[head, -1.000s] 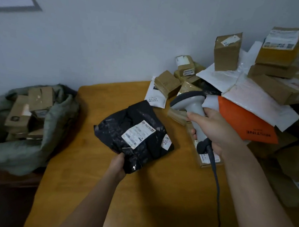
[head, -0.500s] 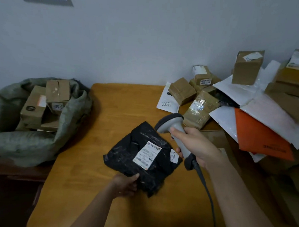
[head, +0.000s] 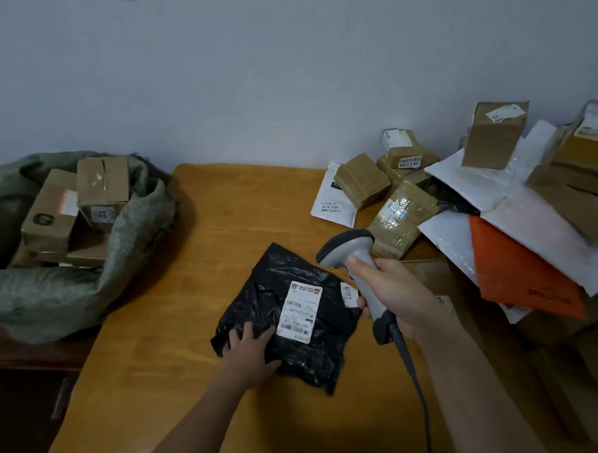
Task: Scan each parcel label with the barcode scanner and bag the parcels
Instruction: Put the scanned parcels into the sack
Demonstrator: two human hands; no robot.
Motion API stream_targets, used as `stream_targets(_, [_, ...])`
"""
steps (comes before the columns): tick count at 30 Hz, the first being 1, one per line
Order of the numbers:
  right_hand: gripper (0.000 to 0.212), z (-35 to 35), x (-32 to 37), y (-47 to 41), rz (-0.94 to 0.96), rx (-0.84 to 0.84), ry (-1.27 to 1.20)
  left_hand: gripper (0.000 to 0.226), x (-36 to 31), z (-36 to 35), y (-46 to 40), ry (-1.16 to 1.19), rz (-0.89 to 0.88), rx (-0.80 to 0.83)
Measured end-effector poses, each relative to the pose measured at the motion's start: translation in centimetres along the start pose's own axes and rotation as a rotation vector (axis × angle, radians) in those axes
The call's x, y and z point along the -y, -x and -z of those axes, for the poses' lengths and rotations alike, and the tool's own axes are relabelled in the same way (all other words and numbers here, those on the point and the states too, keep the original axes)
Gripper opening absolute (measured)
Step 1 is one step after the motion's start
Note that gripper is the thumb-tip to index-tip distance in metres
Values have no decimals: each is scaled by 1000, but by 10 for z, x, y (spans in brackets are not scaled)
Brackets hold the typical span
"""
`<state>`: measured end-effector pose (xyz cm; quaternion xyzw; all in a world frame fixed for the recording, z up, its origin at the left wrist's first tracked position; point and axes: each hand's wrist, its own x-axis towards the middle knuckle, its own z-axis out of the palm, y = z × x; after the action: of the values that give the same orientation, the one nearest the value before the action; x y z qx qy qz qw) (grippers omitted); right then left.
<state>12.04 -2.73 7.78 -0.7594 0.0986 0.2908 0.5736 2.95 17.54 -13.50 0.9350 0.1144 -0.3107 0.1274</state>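
Note:
A black plastic parcel (head: pixel 270 300) lies on the wooden table (head: pixel 193 256), its white label (head: pixel 299 312) facing up. My left hand (head: pixel 251 351) grips the parcel's near left edge. My right hand (head: pixel 397 295) holds a grey barcode scanner (head: pixel 354 252) by the handle, just right of the parcel, its head tilted down over the parcel's upper right corner. The scanner's cable (head: pixel 411 368) runs down along my right forearm. A green woven sack (head: pixel 82 282) at the left, open, holds several cardboard boxes (head: pixel 102 183).
A pile of unsorted parcels fills the table's right side: brown boxes (head: pixel 493 139), white mailers (head: pixel 537 230), an orange mailer (head: pixel 515 270) and a taped box (head: pixel 397 220). A white pouch (head: pixel 329 207) lies near the back. The wall (head: pixel 263 70) stands close behind.
The black parcel came down from a raised, tilted hold to lie flat on the table with its label turned lengthwise. The scanner moved down and left to the parcel's right edge.

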Motion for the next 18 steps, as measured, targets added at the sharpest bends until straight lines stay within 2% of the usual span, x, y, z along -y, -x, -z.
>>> stream_targets(2, [38, 1, 1, -1, -14, -23, -36, 72, -7, 1, 1, 20, -6, 19])
stream_targets(8, [38, -7, 1, -3, -57, -20, -97, 58, -1, 0, 0, 386, -57, 131])
stream_targets(11, [34, -13, 2, -2, -78, 1, -86, 58, 5, -4, 3, 449, -68, 135])
stream_targets(14, [40, -17, 0, -3, -85, 15, -41, 63, 5, -7, 8, 503, -62, 126])
stream_targets(16, [45, -18, -1, -4, -87, 18, -21, 69, 7, -10, 9, 446, -70, 92])
stream_targets(18, [46, -17, 0, -3, -90, 20, -13, 71, 12, -7, 6, 219, -89, 33])
